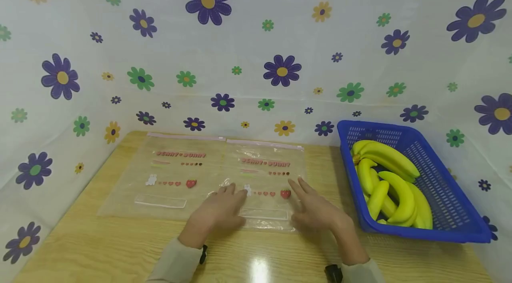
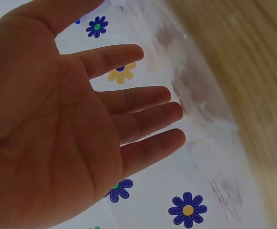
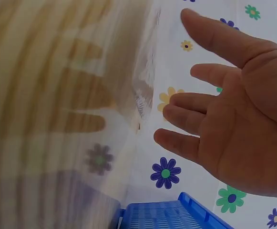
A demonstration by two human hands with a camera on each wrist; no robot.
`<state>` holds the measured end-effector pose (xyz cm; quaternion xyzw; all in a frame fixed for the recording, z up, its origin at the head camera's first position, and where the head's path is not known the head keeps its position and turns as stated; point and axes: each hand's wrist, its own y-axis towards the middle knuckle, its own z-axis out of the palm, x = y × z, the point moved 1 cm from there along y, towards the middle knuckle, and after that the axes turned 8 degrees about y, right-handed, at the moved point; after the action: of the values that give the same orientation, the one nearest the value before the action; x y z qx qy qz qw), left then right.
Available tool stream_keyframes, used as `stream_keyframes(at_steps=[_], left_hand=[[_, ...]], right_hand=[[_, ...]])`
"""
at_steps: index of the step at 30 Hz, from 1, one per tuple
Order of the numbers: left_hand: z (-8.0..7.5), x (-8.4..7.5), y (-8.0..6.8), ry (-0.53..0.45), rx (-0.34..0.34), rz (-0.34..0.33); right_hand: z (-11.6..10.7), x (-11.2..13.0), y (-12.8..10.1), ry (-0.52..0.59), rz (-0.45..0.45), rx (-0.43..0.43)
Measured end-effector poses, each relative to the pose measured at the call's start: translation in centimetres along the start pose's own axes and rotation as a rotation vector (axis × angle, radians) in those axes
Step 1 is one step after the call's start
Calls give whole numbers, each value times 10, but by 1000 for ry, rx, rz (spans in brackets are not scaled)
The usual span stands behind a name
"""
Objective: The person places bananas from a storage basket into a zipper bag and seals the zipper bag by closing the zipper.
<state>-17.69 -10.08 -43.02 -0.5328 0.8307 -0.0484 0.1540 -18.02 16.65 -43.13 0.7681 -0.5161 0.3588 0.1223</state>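
Note:
Two clear zip bags lie flat side by side on the wooden table, each printed with pink lettering, a rabbit, hearts and a strawberry. My left hand (image 1: 219,208) is over the left edge of the right zip bag (image 1: 266,181), near where it meets the left zip bag (image 1: 176,172). On the other side, my right hand (image 1: 316,206) hovers at that bag's right edge, close to the strawberry print. In both wrist views the fingers (image 2: 138,102) and fingers (image 3: 186,114) are extended and spread, with nothing held.
A blue plastic basket (image 1: 452,212) stands on the right side of the table (image 1: 256,252), holding several yellow bananas (image 1: 394,158). A white sheet (image 1: 248,43) printed with flowers hangs behind the table and along its sides.

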Motion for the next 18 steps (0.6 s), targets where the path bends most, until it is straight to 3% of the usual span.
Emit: stream_keyframes(at_steps=[9,18], left_hand=[[8,1,2,33,-14,21],[8,2,4,1,-25,22]], right_hand=[[4,-5,3,20,64,64],[7,-7,6,-15,60,46]])
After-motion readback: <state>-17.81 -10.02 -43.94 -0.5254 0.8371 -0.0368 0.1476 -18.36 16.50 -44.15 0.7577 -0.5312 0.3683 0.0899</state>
